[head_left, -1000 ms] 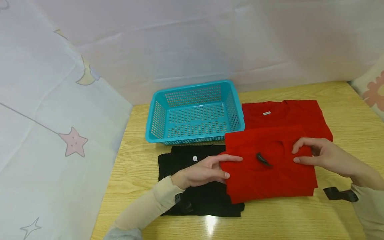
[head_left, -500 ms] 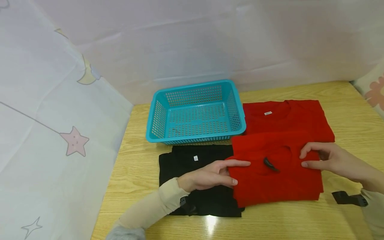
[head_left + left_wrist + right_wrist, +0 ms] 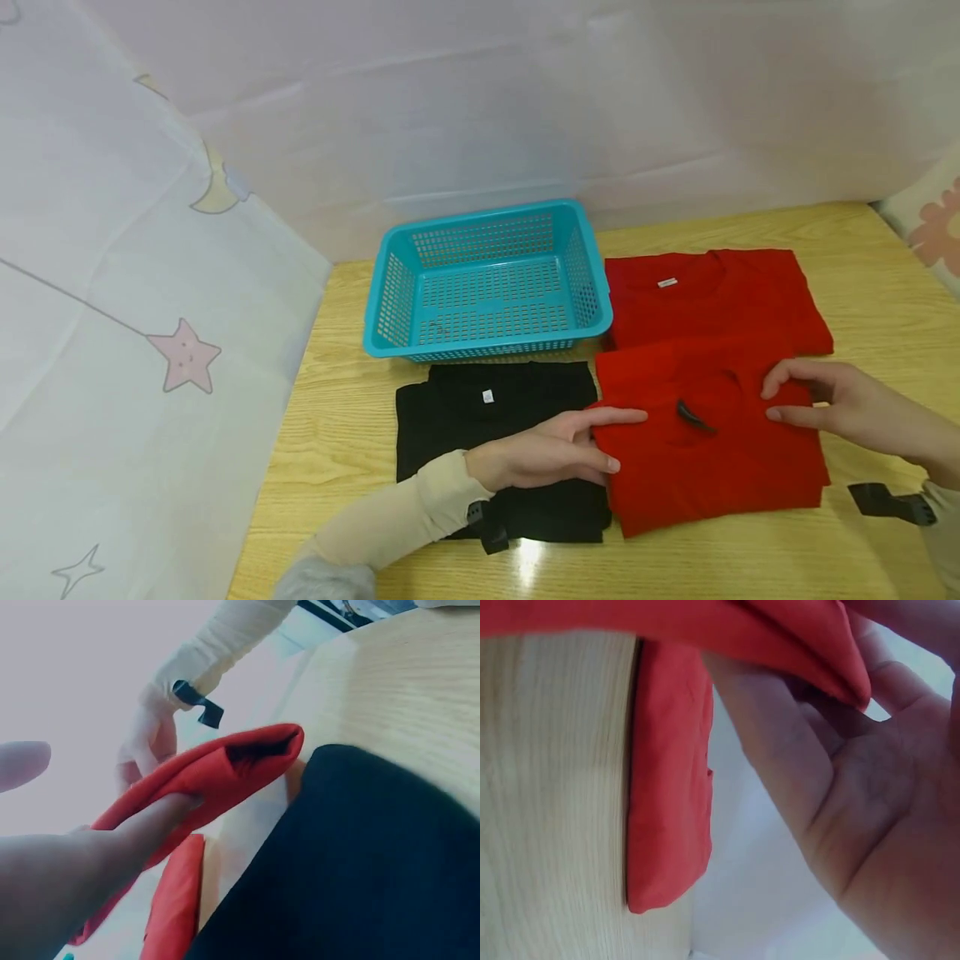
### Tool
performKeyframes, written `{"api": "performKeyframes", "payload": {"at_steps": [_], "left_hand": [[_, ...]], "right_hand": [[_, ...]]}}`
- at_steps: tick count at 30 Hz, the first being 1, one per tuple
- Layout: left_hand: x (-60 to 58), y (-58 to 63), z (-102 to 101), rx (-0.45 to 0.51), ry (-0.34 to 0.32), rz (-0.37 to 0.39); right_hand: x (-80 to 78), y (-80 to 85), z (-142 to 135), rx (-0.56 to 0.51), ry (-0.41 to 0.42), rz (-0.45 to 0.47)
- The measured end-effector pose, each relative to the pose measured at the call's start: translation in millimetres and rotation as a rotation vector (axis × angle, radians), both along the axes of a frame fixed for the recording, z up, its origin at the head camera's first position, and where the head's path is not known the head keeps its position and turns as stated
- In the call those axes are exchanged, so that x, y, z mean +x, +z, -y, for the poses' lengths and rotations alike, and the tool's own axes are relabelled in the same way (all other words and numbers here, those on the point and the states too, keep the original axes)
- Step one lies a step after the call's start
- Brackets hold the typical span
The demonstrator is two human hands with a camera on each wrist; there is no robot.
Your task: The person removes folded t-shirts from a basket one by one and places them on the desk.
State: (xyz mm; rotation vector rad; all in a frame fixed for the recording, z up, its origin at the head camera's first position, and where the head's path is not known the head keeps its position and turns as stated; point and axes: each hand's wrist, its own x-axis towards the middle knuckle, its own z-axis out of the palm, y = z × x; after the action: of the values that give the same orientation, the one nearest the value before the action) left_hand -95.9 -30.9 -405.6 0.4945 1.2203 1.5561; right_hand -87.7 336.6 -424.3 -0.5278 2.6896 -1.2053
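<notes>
A folded red T-shirt (image 3: 712, 475) is held between both hands, with a small dark mark inside its neckline. My left hand (image 3: 551, 450) pinches its left edge, thumb and forefinger on top. At the opposite edge my right hand (image 3: 847, 404) grips the cloth, its other fingers underneath. In the right wrist view the held shirt (image 3: 705, 626) hangs above the wooden surface. Just left lies a folded black T-shirt (image 3: 457, 421), partly under my left arm. Behind the held shirt, another folded red T-shirt (image 3: 757, 292) lies on the table.
A turquoise perforated basket (image 3: 487, 345) stands at the back of the wooden table (image 3: 330, 417), beside the rear red shirt. A pale cloth backdrop (image 3: 480, 108) rises along the table's back and left sides. Each wrist wears a black strap (image 3: 892, 504).
Both hands have carried the held red T-shirt to the right and a little toward me. More of the black T-shirt now shows. The basket and rear red shirt stay put.
</notes>
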Motion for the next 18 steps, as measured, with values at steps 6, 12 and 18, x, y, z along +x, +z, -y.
{"api": "performKeyframes", "payload": {"at_steps": [6,12,18], "left_hand": [[4.8,-5.2,-8.4,-0.042,0.011,0.037],[7.3,-9.5,-13.2,-0.055,0.031,0.069],[8.0,-12.7,-17.3,-0.094,0.058,0.101]], "right_hand": [[0.4,-3.7,-2.1,0.039,-0.002,0.008],[2.1,-5.1,-1.5,0.092,-0.040,0.067],[2.0,-8.5,-2.5,0.086,-0.031,0.093]]}}
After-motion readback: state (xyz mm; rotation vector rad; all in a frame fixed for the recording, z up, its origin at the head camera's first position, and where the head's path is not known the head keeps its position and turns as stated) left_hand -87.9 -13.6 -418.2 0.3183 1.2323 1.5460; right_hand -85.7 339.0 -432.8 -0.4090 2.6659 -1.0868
